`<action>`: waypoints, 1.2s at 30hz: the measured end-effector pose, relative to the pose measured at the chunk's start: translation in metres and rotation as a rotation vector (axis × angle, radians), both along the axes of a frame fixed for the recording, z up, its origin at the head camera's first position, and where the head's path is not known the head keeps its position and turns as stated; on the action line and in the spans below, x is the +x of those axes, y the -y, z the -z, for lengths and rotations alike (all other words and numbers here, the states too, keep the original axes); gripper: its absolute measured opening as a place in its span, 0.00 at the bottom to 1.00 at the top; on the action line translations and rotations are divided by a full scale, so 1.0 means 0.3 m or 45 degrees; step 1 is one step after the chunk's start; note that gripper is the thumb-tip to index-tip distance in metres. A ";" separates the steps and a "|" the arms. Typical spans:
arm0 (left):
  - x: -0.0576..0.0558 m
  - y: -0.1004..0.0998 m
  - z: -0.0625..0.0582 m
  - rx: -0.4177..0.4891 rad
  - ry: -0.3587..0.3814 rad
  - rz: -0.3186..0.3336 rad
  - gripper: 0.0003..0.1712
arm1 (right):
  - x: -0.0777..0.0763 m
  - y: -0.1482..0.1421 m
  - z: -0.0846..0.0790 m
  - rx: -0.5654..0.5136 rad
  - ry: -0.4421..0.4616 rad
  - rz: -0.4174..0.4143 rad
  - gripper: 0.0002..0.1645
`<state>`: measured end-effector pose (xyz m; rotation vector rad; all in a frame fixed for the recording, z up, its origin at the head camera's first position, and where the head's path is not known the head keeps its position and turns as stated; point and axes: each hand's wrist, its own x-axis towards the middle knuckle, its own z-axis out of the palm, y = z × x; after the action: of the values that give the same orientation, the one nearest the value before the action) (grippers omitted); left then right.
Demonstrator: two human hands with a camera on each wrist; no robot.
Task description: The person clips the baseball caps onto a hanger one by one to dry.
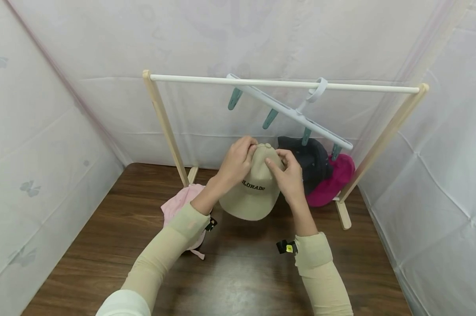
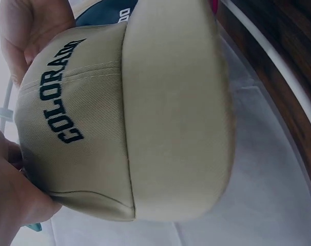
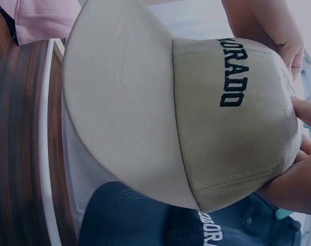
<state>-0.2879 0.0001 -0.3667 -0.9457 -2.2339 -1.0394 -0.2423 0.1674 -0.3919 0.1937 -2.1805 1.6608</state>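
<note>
A beige baseball cap (image 1: pixel 250 204) with dark COLORADO lettering is held up in front of the rack, its brim pointing down toward me. My left hand (image 1: pixel 236 159) pinches the crown near its top on the left. On the other side my right hand (image 1: pixel 290 175) grips the crown, thumb on the front and fingers behind. Just above and behind the cap, a pale blue hanger (image 1: pixel 281 108) hangs slanted with several teal clips. A navy cap (image 1: pixel 313 164) and a magenta cap (image 1: pixel 340 175) hang at its right-hand clips. The two left clips (image 1: pixel 235 99) hold nothing.
The rack's white rod (image 1: pixel 190 79) spans two wooden posts, the left post (image 1: pixel 167 127) and the right post (image 1: pixel 384 140). A pink cap (image 1: pixel 178 202) lies on the brown wooden table (image 1: pixel 103 228), partly behind my left forearm. Pale curtains (image 1: pixel 44 131) surround the table.
</note>
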 end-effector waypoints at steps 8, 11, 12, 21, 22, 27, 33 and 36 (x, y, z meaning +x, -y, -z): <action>-0.023 -0.004 -0.044 -0.010 0.035 0.025 0.10 | -0.019 -0.010 -0.031 0.020 -0.076 0.040 0.25; -0.032 -0.001 -0.059 -0.048 0.066 0.022 0.10 | -0.028 -0.014 -0.032 0.008 -0.100 0.038 0.25; -0.036 0.000 -0.063 -0.065 0.077 0.020 0.10 | -0.030 -0.016 -0.033 0.005 -0.108 0.034 0.24; -0.082 0.003 -0.113 -0.081 0.160 0.081 0.14 | -0.003 -0.027 -0.092 -0.079 -0.192 -0.057 0.19; -0.089 0.001 -0.120 -0.055 0.175 0.091 0.15 | 0.003 -0.027 -0.099 -0.087 -0.201 -0.064 0.19; -0.131 -0.018 -0.160 0.020 0.270 0.081 0.23 | 0.002 -0.031 -0.104 -0.106 -0.230 -0.093 0.18; -0.171 -0.054 -0.220 -0.025 0.402 0.086 0.29 | -0.002 -0.036 -0.098 -0.095 -0.222 -0.097 0.18; -0.188 -0.070 -0.245 -0.043 0.448 0.107 0.29 | -0.004 -0.036 -0.095 -0.100 -0.216 -0.097 0.19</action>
<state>-0.3444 0.0210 -0.2933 -0.9367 -2.5191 -1.2946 -0.2436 0.1783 -0.3634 0.3857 -2.0016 1.7012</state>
